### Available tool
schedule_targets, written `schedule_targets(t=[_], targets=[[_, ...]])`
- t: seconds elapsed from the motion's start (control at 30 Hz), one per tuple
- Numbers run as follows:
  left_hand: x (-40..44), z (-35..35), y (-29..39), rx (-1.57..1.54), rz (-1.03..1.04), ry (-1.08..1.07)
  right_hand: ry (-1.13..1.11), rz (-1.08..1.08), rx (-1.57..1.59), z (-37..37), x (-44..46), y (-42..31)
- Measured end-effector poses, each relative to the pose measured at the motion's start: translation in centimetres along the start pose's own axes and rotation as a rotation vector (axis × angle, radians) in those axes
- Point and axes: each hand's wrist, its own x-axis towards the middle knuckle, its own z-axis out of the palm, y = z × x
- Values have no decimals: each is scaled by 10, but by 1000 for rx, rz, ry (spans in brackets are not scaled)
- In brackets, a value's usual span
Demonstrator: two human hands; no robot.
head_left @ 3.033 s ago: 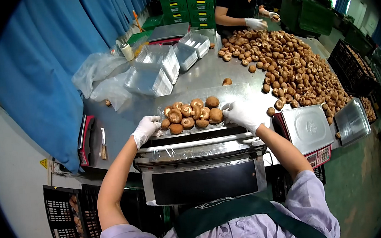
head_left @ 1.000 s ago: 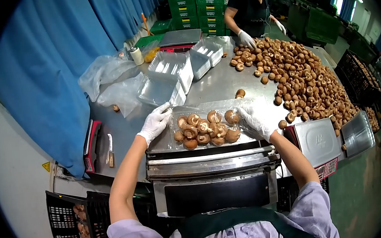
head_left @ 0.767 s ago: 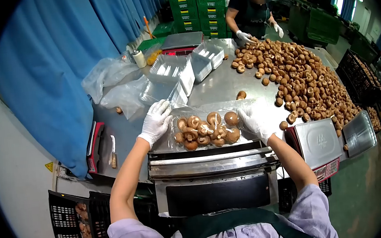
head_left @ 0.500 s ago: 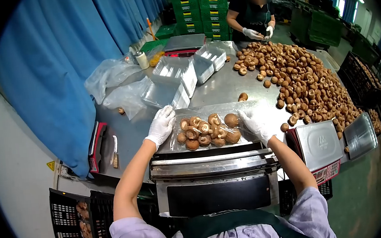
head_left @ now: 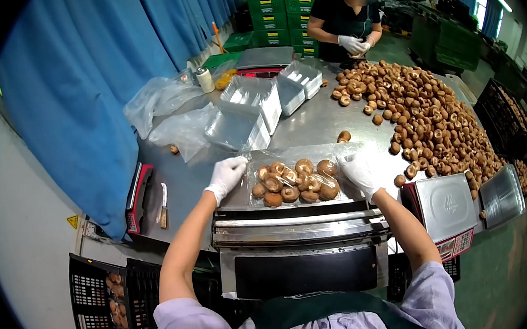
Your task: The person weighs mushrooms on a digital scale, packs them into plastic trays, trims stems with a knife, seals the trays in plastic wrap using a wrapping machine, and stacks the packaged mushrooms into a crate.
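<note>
Co-worker's hands [head_left: 353, 45] now together at table [head_left: 310, 123]

"What type of place was recorded?"

"Produce-packing workroom: metal table [head_left: 310, 120], one, which bore loose mushrooms [head_left: 435, 118], heaped, and clear trays [head_left: 264, 98], stacked."

"Further evidence?"

"One film-covered mushroom tray [head_left: 290, 184] lay at a wrapping machine [head_left: 300, 227]; one flat scale [head_left: 447, 205] stood near. Green crates [head_left: 269, 20] stood stacked behind; one gloved co-worker [head_left: 354, 23] stood at the heap."
</note>
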Motion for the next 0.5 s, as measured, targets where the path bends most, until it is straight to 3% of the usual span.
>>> schedule_targets(t=[0.07, 0.1, 0.13, 0.23, 0.3, 0.33, 0.4, 0.43, 0.5], targets=[[21, -11, -8, -202, -323, 45, -24, 35, 51, -4, -5, -6], [29, -15, -3, -308, -433, 182, -24, 31, 48, -3, -5, -6], [38, -28, 10, -130, -511, 182, -14, 13, 38, -3, -5, -6], [62, -25, 4, 70, -483, 188, 15, -14, 6, 2, 0, 0], [70, -14, 16, 143, -272, 140, 29, -2, 0, 3, 1, 0], [75, -11, 18, 117, -235, -16, 31, -6, -7, 3, 0, 0], [76, -5, 29, 235, 39, -205, 63, -72, 0, 5, -1, 1], [76, -5, 33, 233, 37, -206, 54, -68, -17, 4, -1, 0], [74, -5, 38, 560, 117, -310, 54, -64, -39, 1, -5, -7]])
